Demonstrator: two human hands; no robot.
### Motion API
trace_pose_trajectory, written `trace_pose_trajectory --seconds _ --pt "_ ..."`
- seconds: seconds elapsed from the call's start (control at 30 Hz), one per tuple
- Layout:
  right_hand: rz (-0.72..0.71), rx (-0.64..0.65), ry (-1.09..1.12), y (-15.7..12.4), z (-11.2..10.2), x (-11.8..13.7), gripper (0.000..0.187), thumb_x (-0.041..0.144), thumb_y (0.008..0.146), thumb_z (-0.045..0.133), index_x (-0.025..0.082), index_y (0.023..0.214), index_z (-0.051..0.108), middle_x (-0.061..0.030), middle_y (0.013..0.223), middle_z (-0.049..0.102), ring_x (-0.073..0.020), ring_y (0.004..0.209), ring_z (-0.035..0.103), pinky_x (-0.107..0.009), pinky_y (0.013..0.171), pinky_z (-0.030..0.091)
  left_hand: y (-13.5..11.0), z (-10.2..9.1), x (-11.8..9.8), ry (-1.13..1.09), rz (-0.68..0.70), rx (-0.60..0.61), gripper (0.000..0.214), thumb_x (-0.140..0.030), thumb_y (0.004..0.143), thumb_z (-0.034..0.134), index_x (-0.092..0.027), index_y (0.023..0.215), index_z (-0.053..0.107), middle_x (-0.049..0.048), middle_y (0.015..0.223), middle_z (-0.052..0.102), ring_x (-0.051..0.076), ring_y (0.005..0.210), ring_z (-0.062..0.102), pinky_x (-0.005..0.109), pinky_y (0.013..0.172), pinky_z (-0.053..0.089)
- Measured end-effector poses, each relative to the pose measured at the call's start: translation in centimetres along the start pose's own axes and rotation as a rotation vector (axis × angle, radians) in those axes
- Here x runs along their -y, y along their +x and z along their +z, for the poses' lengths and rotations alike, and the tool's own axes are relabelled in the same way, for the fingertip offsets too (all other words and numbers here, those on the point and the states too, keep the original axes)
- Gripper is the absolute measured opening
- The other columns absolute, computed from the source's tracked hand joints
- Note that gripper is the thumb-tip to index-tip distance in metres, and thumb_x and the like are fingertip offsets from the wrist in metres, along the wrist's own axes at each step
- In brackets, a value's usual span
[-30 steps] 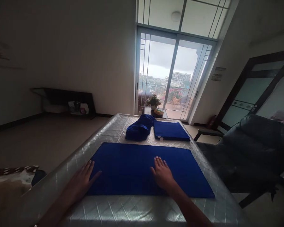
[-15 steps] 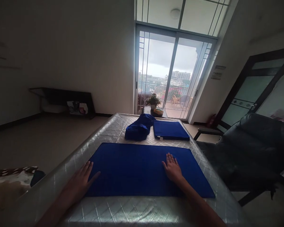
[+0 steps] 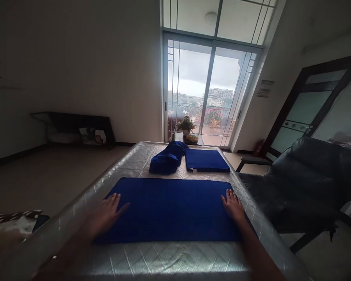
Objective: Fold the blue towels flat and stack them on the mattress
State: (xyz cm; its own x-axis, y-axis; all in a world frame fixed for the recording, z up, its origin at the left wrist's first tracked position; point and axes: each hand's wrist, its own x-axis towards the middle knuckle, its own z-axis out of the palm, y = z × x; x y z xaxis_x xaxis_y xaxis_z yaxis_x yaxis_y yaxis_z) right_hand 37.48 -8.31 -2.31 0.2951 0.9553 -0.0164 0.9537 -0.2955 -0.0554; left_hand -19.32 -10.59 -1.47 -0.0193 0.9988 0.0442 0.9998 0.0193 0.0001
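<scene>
A wide blue cloth (image 3: 175, 210) lies spread across the near part of a table (image 3: 119, 164) with a silvery quilted cover. It looks well flattened: the edges run nearly straight, the far corners are crisp, and no large crease shows, though the room is dim. Whether it is one layer or several, the view does not tell. Judging by how things lie, the smoothing seems largely done here.

The person's left hand (image 3: 107, 210), slightly blurred, is at the left edge, fingers spread and thumb out over the cloth. The right hand (image 3: 233, 205) lies flat near the far right corner, fingers extended. Neither grips anything.

Just beyond, a folded blue piece (image 3: 207, 160) forms a neat flat block with a white label (image 3: 194, 170) at its near edge; it appears finished. Beside it, a bunched blue piece (image 3: 166, 158) remains loose and rumpled.
</scene>
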Motion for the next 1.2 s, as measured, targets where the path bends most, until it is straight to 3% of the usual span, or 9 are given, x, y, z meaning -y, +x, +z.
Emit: trace_pose_trajectory --seconds 0.1,0.27,0.33,0.43,0.6,0.83,0.97,1.07,1.2 --pt "-0.001 -0.015 -0.004 -0.1 -0.1 0.1 0.067 0.048 0.098 0.017 0.009 0.153 0.019 -0.0076 0.161 0.016 -0.0195 0.147 0.013 -0.038 0.119 0.008 1.3 -1.7 -6.6 -0.097 0.173 0.08 0.088 -0.067 0.091 0.016 -0.002 0.148 0.032 0.018 0.157 0.027 0.028 0.147 0.024 0.045 0.12 0.022" --pt "0.0 -0.013 -0.004 -0.3 -0.2 0.1 0.067 0.048 0.098 0.018 0.009 0.153 0.018 -0.0078 0.161 0.016 -0.0194 0.147 0.014 -0.037 0.118 0.008 3.3 -2.0 -18.1 -0.279 0.515 0.104 0.083 -0.069 0.091 0.015 -0.014 0.151 0.031 0.0129 0.158 0.024 0.024 0.148 0.021 0.041 0.121 0.021" --pt "-0.004 -0.019 -0.004 -0.3 -0.2 0.0 0.067 0.048 0.098 0.018 0.009 0.153 0.018 -0.0081 0.161 0.016 -0.0194 0.147 0.014 -0.037 0.118 0.009 4.3 -1.2 -20.7 -0.31 0.565 0.101 0.082 -0.069 0.091 0.014 -0.015 0.152 0.028 0.013 0.159 0.021 0.023 0.149 0.016 0.04 0.121 0.018" --pt "-0.01 -0.024 -0.001 -0.3 -0.2 0.0 0.067 0.047 0.098 0.017 0.009 0.153 0.019 -0.0084 0.161 0.016 -0.02 0.147 0.014 -0.037 0.118 0.009 5.6 0.0 -21.8 -0.319 0.543 0.128 0.083 -0.068 0.092 0.013 -0.012 0.153 0.024 0.0145 0.16 0.018 0.024 0.149 0.011 0.042 0.121 0.013" --pt "-0.014 -0.009 0.01 -0.3 -0.2 -0.1 0.068 0.048 0.098 0.017 0.009 0.154 0.018 -0.0085 0.161 0.015 -0.0199 0.148 0.012 -0.038 0.118 0.007 7.0 0.8 -18.1 -0.337 0.412 0.11 0.086 -0.069 0.091 0.022 -0.009 0.152 0.027 0.0168 0.16 0.018 0.029 0.149 0.013 0.045 0.122 0.011" --pt "-0.002 -0.008 0.011 -0.2 -0.1 0.0 0.068 0.049 0.098 0.018 0.01 0.154 0.018 -0.0072 0.161 0.015 -0.0184 0.147 0.013 -0.037 0.119 0.007 9.3 1.0 -7.3 -0.264 0.159 0.047 0.076 -0.055 0.096 0.032 0.001 0.148 0.027 0.0259 0.156 0.021 0.036 0.147 0.016 0.052 0.117 0.016" --pt "0.003 -0.019 0.003 -0.3 -0.2 0.0 0.068 0.049 0.098 0.018 0.01 0.153 0.02 -0.0073 0.16 0.017 -0.0191 0.147 0.014 -0.037 0.118 0.009 10.2 1.4 -1.8 -0.215 -0.038 0.014 0.075 -0.053 0.097 0.031 0.003 0.147 0.027 0.0271 0.155 0.022 0.036 0.146 0.017 0.05 0.116 0.018" --pt "0.005 -0.014 -0.015 -0.4 -0.3 0.1 0.067 0.048 0.098 0.019 0.01 0.153 0.019 -0.0072 0.16 0.017 -0.0193 0.147 0.014 -0.037 0.119 0.009 10.4 2.0 0.1 -0.202 -0.128 -0.021 0.077 -0.055 0.097 0.026 0.003 0.148 0.025 0.0266 0.156 0.02 0.033 0.147 0.019 0.05 0.117 0.017" --pt "0.015 -0.003 -0.047 -0.4 -0.4 0.1 0.065 0.045 0.098 0.019 0.011 0.153 0.02 -0.0069 0.161 0.016 -0.0204 0.147 0.016 -0.038 0.118 0.013 10.9 3.4 0.7 -0.227 -0.108 -0.088 0.08 -0.059 0.095 0.028 0.005 0.143 0.035 0.0294 0.153 0.027 0.039 0.143 0.026 0.052 0.113 0.024"
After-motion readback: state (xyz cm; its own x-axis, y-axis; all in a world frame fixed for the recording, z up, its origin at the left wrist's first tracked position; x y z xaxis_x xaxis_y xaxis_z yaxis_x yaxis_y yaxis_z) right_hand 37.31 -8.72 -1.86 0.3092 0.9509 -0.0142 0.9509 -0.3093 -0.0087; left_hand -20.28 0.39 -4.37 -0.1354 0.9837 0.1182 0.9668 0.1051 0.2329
